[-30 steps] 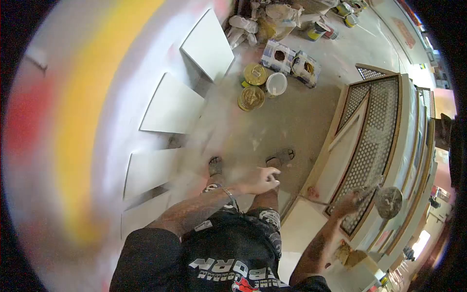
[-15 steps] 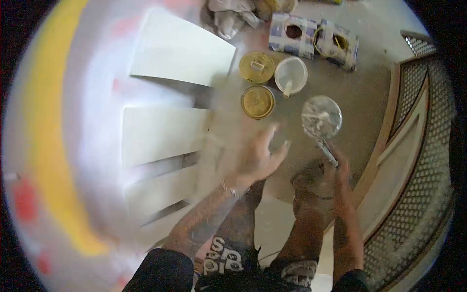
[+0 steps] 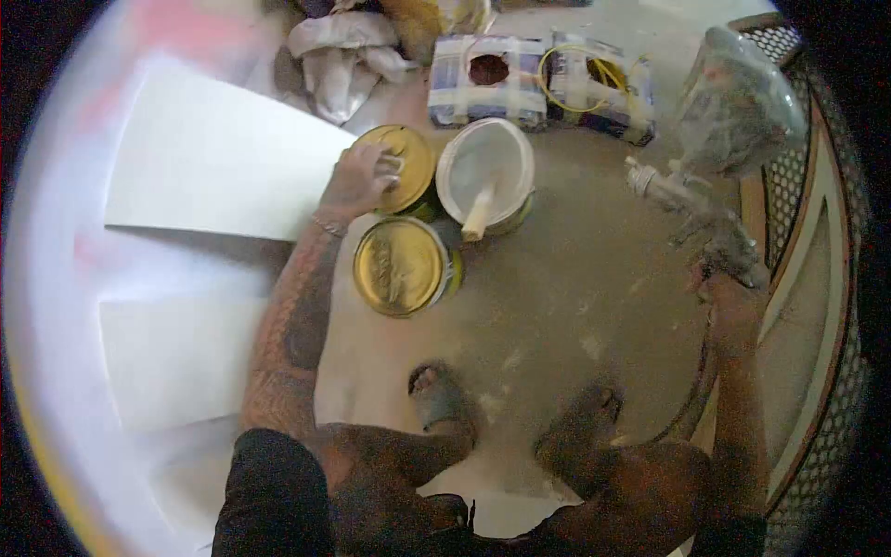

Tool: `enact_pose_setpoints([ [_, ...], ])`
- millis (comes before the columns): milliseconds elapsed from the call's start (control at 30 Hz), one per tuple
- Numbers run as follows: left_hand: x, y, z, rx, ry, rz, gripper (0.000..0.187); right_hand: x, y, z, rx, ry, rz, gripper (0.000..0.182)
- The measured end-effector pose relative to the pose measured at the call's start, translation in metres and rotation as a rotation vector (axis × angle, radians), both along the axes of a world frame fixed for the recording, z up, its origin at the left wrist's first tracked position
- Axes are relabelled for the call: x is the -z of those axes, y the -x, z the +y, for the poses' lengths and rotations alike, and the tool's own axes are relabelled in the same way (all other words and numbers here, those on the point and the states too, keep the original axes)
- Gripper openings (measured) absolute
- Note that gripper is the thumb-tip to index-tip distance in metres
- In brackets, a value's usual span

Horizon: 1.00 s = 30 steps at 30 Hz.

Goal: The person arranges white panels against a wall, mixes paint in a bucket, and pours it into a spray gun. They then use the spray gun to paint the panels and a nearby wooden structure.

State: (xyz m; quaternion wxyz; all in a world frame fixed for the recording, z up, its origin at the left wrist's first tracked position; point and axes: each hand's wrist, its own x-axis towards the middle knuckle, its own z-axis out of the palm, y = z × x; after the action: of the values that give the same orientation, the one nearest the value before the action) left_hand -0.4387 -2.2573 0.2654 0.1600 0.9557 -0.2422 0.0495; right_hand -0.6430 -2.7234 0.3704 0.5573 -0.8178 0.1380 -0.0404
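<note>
My left hand [image 3: 357,181] is at the far gold-lidded can [image 3: 406,153], its fingers closed around the pale handle on top of the lid. At the right, my right hand [image 3: 733,297] is wrapped round the grip of a paint spray gun [image 3: 691,200]. A clear, smeared cup [image 3: 738,111] sits on the gun, which points away from me. Beside the gripped can stands a white bucket [image 3: 531,172] with a flat stick [image 3: 480,213] in it. Nearer to me is a second can with a gold lid [image 3: 397,267].
White panels [image 3: 213,153] lie along the left. Two taped boxes [image 3: 487,79] with round holes stand at the back, a yellow cord [image 3: 571,104] over one. Crumpled white plastic [image 3: 343,56] is beside them. A lattice-panelled wooden frame [image 3: 817,251] stands at the right.
My left hand, earlier raised with fingers apart, has reached forward and taken hold of the can's handle. The spray gun in my right hand has moved forward and right. The view has shifted.
</note>
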Motion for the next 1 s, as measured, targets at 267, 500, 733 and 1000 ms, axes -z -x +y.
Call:
enact_pose_setpoints([
  [267, -0.014, -0.020, -0.006, -0.217, 0.009, 0.431, 0.034, -0.026, 0.026, -0.005, 0.221, -0.009, -0.016, 0.016],
  [500, -0.128, -0.079, 0.036, -0.525, 0.114, -0.231, 0.043, -0.065, 0.041, -0.004, 0.139, -0.022, -0.161, 0.010],
  [733, -0.237, -0.050, -0.076, -0.265, 0.590, -0.228, 0.040, -0.099, 0.077, -0.007, 0.258, 0.088, -0.308, 0.010],
  [1000, -0.147, -0.043, -0.336, 0.202, 0.548, 0.082, 0.034, -0.099, 0.102, -0.042, 0.459, 0.157, -0.446, 0.011],
])
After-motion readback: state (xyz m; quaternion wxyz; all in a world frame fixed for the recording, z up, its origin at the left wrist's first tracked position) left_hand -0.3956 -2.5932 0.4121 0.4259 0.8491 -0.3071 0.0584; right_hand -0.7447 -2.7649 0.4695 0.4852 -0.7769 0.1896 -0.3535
